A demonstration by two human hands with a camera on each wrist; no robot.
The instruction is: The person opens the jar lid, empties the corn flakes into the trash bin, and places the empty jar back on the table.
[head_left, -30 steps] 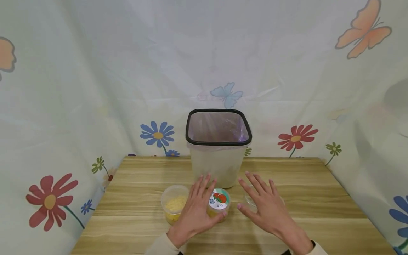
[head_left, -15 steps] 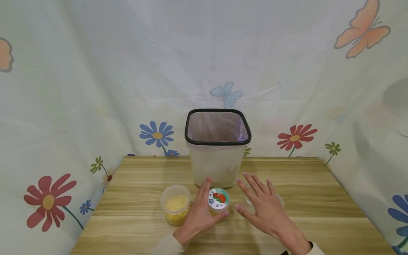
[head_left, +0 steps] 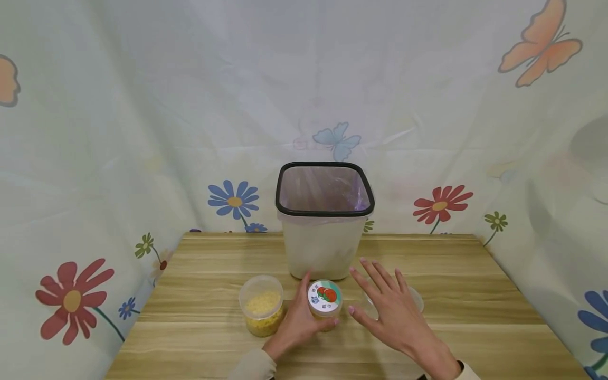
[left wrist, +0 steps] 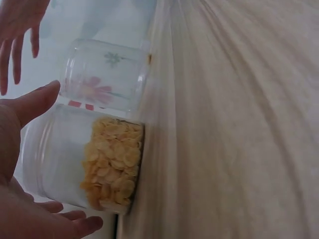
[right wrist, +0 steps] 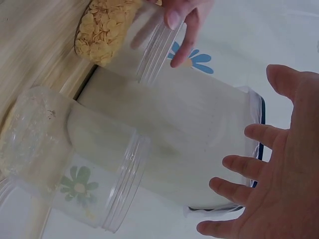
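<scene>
White fabric backdrop (head_left: 190, 79), printed with butterflies and red, blue and green flowers, enclosing a wood-grain tabletop (head_left: 204, 285). At the table's rear middle stands a cream, square-mouthed plastic bin (head_left: 323, 245) with a black rim and a translucent liner (head_left: 353, 198).

The two hands are apart. The right hand (head_left: 399, 316), its fingers spread, is poised near a clear, cylindrical plastic jar (right wrist: 79, 154) with a threaded rim. The left hand (head_left: 299, 323) is placed around a clear, cylindrical plastic jar of pale yellow flakes (left wrist: 107, 159), thumb on the near side and fingers at the opposite flank; whether the skin touches the wall cannot be told.

The flake jar stands upright on the table in front of the bin, between the hands, its long axis vertical and its lidded end upward; the flakes occupy the lower part. Just beside the left hand, on the side away from this jar, stands a round, clear plastic tub with yellow contents (head_left: 264, 312), also upright.

The flake jar's round white-and-teal lid label (head_left: 325, 296) bears two red tomatoes (head_left: 328, 294), a small blue figure (head_left: 315, 300) and dark characters, too small to read.
</scene>
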